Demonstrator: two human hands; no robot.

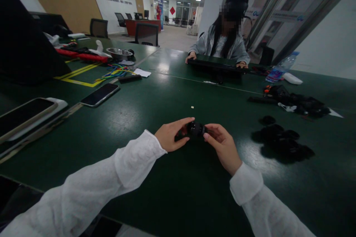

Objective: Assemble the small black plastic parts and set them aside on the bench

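In the near middle of the scene, I have two bare hands in white sleeves at a dark green desk (155, 103). Between them is a small black object (196, 129), short and rounded, its long axis running roughly left to right. The broader, glossy end faces the left hand (171, 135); the narrower end points to the right hand (222, 146). The left grip is moderately wide, with index finger and thumb curved around the broad end. The right grip is narrow, thumb and fingertips pinching the narrow end.

Fingers hide both ends of the object, and black on dark green blurs its outline; I can't tell whether it touches the desk. Just beyond it lies a tiny pale piece (192, 107).

To the right, a heap of black parts (286, 142) merges into one dark mass, so I can't separate the pieces. To the left lies a phone (100, 94); nearer, another phone (23, 118) is cut off by the left edge. On the far side, a person (222, 42) in a grey jacket holds a wide dark panel (217, 67) with both hands.
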